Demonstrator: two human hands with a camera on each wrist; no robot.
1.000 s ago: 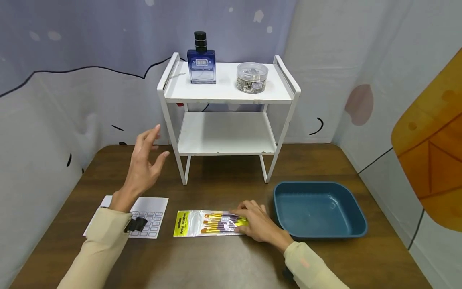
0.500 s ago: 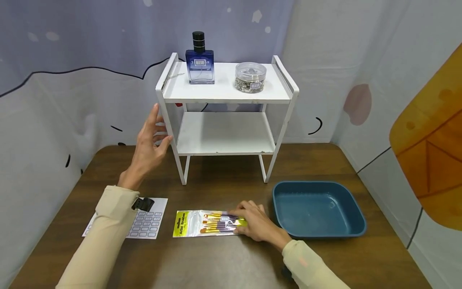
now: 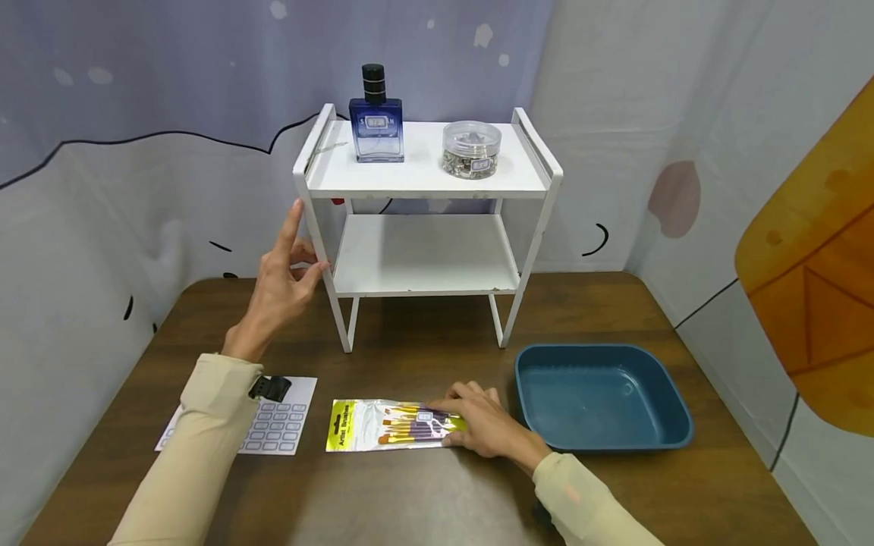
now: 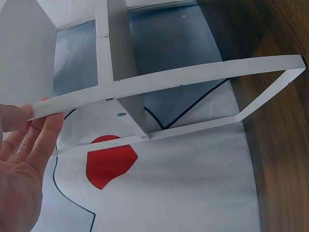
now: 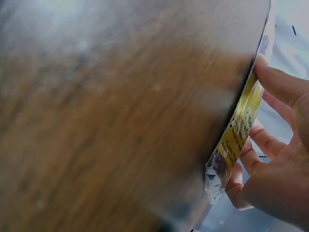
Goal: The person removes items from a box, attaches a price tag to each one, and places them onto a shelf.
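Note:
My left hand pinches the left front leg of a white two-tier shelf, the index finger pointing up along it. In the left wrist view, the thumb lies on one side of the white leg and the fingers come round from the other. On the table, my right hand grips the right end of a clear packet of artist brushes with a yellow header. Seen from the right wrist, the thumb presses the packet's edge and the fingers curl along its far side. That end is partly hidden by the hand.
A blue perfume bottle and a clear round jar of small metallic bits stand on the top tier. To the right sits a teal tray. A label sheet lies left, partly under the left forearm.
My left hand has moved up and right to the shelf's leg, and its fingers have closed on it. The right hand stays at the brush packet.

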